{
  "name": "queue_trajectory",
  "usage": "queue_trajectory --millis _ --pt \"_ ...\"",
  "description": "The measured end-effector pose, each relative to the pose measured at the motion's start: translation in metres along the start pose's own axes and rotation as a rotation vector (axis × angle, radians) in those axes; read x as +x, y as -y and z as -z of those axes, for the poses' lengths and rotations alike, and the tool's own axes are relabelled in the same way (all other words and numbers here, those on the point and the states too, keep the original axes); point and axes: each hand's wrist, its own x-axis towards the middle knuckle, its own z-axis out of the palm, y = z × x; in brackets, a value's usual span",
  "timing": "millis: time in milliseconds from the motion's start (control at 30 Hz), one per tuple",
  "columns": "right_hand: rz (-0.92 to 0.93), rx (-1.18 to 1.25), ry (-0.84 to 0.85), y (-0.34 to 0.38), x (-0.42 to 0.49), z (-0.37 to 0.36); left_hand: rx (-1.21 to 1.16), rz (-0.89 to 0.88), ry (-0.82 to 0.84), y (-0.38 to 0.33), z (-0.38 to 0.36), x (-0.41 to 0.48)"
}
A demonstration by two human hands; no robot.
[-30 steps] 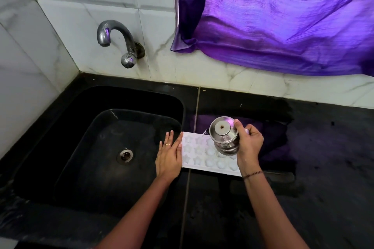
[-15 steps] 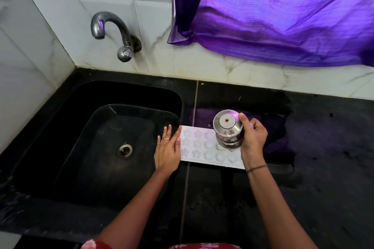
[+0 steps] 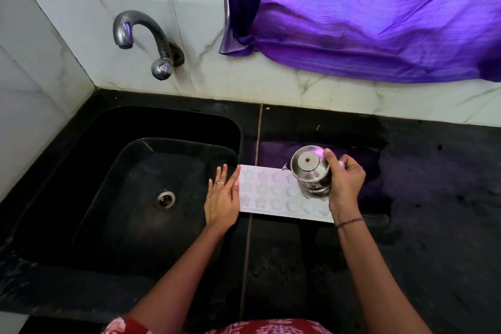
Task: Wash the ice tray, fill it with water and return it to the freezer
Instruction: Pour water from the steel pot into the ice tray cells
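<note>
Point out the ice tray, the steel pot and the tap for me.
ice tray [image 3: 267, 192], head view, on its moulded cells.
steel pot [image 3: 307, 160], head view, on its upturned base.
tap [image 3: 138, 17], head view, on the curved spout.

Pressing flat left grip [image 3: 221, 199] against left end of white ice tray [image 3: 271, 194] on black worktop [image 3: 420, 252] beside sink [image 3: 81, 171]; holding steel cup [image 3: 309, 168] in right grip [image 3: 347, 182], tipped base-up over tray's right end.

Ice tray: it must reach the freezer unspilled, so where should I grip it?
By its two short ends, one hand from each side, kept level: the ice tray lies flat, long and shallow, and the left hand rests at its left end.
</note>
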Motion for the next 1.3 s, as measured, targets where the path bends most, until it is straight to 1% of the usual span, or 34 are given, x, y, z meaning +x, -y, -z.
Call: queue_trajectory --millis 333,733,1300 --pt "0.014 -0.02 -0.002 -0.002 0.002 0.0 -0.006 -0.001 -0.006 -0.001 0.0 0.0" --pt "-0.113 0.089 -0.049 -0.004 0.009 0.009 -0.019 0.006 -0.016 -0.001 -0.001 0.0" --pt "0.004 0.04 -0.05 0.004 0.017 0.026 0.001 0.021 -0.018 -0.001 -0.002 -0.001"
